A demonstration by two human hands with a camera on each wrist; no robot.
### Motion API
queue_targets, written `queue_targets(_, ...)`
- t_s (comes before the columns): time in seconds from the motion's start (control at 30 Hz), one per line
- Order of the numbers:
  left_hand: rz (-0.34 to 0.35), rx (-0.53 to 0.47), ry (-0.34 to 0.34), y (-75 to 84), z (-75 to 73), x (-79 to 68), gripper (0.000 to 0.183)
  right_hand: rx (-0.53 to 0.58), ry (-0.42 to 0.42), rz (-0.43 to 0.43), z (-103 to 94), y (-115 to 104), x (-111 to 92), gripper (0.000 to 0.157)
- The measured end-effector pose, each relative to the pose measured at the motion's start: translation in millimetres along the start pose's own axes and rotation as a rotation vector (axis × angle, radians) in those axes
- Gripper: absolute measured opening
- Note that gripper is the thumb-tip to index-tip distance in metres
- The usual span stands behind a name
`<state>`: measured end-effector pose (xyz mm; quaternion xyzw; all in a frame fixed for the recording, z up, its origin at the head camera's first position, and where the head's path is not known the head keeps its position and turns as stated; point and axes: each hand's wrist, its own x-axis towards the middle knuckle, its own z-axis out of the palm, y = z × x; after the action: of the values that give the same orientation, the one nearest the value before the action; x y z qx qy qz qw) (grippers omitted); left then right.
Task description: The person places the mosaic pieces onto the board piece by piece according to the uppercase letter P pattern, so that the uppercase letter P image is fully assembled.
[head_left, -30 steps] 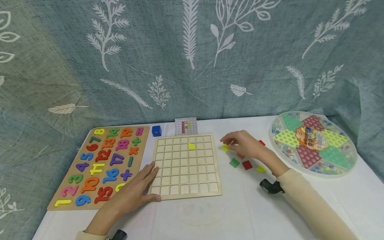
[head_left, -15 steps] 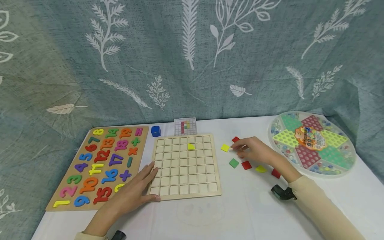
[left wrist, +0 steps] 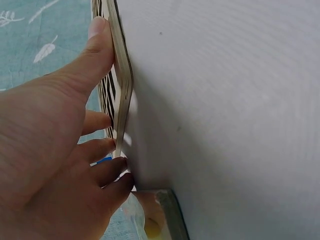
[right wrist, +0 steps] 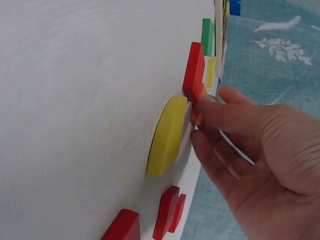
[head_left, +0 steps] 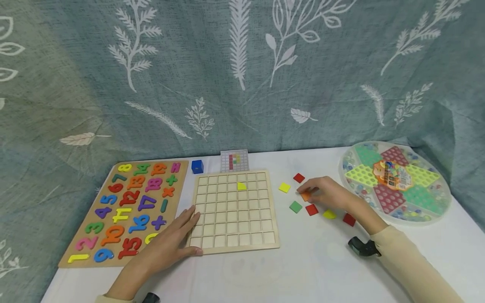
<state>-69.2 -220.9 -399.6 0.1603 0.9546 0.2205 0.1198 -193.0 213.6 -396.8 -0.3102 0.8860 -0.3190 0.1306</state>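
My left hand rests with extended fingers on the left edge of a wooden grid board; in the left wrist view its thumb lies along the board's side. One yellow quarter-round piece sits in an upper cell of the grid. Right of the board, my right hand has thumb and fingertips around an orange tile, pinching it at the table. Around it lie a yellow square, a green square, a red square, another red tile and a yellow rounded piece.
A number puzzle board lies at the left, partly under my left forearm. Behind the grid board are a blue cube and a pattern card. A round Chinese checkers set lies at the right, near a red tile.
My right hand has moved from the yellow square rightward and toward me to the orange tile. Red tiles formerly covered by it now show. The left hand has stayed put.
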Motion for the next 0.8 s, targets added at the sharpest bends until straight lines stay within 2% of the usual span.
queue_targets(0.2, -0.005, -0.004, -0.001, 0.8, -0.4, 0.2, 0.095, -0.016, 0.026, -0.016, -0.2, -2.3, -0.4, 0.03)
queue_targets(0.43, -0.003, -0.005, 0.003, -0.1, -0.8, 0.5, 0.096, -0.037, 0.064, 0.016, -3.8, -7.5, 0.1, 0.03)
queue_targets(0.63, -0.005, -0.017, -0.005, -0.4, -0.8, -0.1, 0.096, -0.019, 0.033, -0.028, -9.8, -10.1, 3.5, 0.03)
queue_targets(0.8, -0.015, -0.014, -0.009, 0.1, -1.0, -0.4, 0.096, -0.052, 0.057, -0.061, -13.8, -14.6, 10.7, 0.03)
